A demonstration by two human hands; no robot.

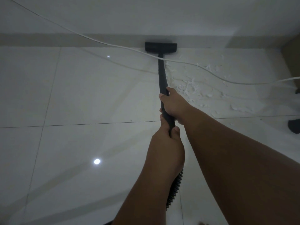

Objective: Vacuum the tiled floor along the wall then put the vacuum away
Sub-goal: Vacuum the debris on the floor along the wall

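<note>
A black vacuum wand (162, 73) runs from my hands up to a flat black floor head (160, 47), which sits against the skirting of the white wall (146, 17). My right hand (172, 105) grips the wand higher up, fingers wrapped round it. Just below it, my left hand (167, 138) grips the wand's lower end. A ribbed black hose (175, 189) hangs down behind my left forearm. White debris (194, 85) lies scattered on the glossy tiled floor (81, 95) to the right of the wand.
A white cable (97, 41) hangs slack across the view from upper left to the right edge, passing in front of the wand. A brown piece of furniture (292, 59) stands at the far right, with dark objects (294, 126) on the floor below it.
</note>
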